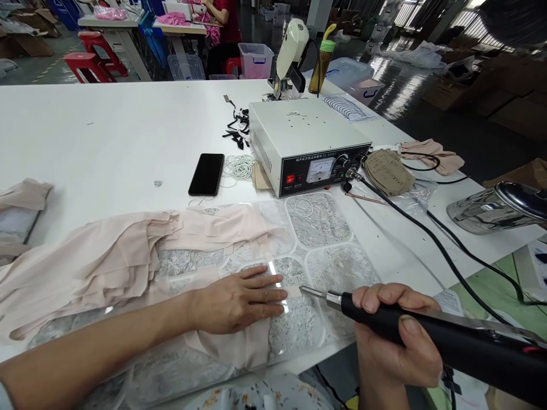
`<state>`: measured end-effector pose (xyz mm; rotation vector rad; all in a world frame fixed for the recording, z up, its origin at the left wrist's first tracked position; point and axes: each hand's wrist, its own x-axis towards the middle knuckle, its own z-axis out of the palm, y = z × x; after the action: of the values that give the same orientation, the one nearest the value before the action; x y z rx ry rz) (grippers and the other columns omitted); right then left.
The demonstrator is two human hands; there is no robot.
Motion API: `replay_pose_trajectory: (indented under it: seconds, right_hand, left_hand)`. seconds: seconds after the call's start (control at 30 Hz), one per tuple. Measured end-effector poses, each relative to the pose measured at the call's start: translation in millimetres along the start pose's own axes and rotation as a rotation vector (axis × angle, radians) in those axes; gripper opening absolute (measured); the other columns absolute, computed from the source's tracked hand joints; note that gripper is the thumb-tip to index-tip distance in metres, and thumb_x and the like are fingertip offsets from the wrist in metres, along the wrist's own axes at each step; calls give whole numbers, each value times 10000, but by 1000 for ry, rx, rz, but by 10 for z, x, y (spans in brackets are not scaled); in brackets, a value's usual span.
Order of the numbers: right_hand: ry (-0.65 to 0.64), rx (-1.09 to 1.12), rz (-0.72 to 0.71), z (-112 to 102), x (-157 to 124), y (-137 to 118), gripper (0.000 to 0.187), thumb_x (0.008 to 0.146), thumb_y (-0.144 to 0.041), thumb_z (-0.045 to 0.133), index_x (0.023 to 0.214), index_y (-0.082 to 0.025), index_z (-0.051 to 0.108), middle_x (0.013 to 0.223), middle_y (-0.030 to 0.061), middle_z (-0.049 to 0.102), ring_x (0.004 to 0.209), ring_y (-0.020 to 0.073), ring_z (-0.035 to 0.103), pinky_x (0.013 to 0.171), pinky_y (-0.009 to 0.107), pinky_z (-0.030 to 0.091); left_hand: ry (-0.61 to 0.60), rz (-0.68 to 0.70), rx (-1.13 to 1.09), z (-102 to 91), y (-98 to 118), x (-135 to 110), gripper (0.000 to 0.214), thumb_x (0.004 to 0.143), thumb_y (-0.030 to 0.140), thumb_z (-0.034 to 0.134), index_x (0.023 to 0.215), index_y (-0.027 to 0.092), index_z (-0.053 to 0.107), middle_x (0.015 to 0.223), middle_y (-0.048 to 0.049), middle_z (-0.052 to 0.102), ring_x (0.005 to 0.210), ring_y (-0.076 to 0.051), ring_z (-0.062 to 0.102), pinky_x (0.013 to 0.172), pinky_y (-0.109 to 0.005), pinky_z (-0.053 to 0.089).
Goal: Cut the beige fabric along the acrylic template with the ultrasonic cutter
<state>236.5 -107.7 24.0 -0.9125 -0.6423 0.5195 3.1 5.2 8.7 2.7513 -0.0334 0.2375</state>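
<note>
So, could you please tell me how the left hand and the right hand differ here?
The left hand lies flat, palm down, on the pink fabric; the right hand is curled around the black tool. The left hand grips nothing; the right hand holds the tool with its metal tip near the left fingertips. Both are bare.

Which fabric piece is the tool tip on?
The pale pink piece pinned under the left hand, where the black tool in the right hand touches its end. The khaki stack by the white machine lies apart.
</note>
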Motion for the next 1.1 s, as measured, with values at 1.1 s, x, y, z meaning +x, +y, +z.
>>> replay_pose_trajectory:
  seconds: [1.1]
  right_hand:
    - [-98,39,-12,189,-115,-10,131,718,-196,548,848,-192,569,745,-14,532,539,112,520,481,303,463]
  left_hand:
    - [21,-20,34,132,39,-127,368,997,159,356,1319,153,535,1405,-38,502,1398,-221,331,1193,-404,214]
